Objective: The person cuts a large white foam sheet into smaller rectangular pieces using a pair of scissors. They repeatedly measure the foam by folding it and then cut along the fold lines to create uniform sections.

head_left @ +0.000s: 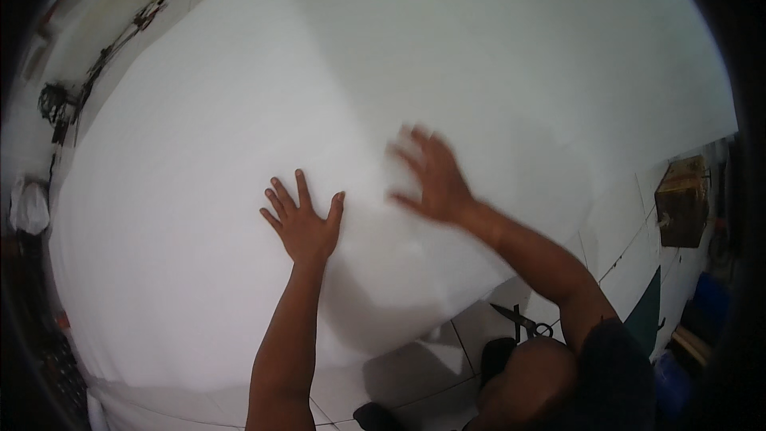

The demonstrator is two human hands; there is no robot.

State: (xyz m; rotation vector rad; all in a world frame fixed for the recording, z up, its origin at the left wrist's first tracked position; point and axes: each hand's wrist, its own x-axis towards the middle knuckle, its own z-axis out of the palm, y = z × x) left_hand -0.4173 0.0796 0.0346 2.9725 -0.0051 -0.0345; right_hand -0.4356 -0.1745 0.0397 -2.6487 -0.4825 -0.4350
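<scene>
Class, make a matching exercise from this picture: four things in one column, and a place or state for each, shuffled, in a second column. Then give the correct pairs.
1. left hand
2. right hand
3. scissors
4. brown box

a. on the tiled floor, below the right forearm
b. blurred, fingers spread over the white sheet
c. flat on the sheet, sharp
d. at the far right edge

Pairs: 1-c, 2-b, 3-a, 4-d

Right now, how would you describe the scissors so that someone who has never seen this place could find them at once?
Start from the big white sheet spread over the tiled floor, where the left hand and right hand lie flat. Follow its near edge to the person's right, just past the right forearm. There the scissors lie open on a pale tile, the only small, dark, thin-bladed thing beside the sheet.
</scene>
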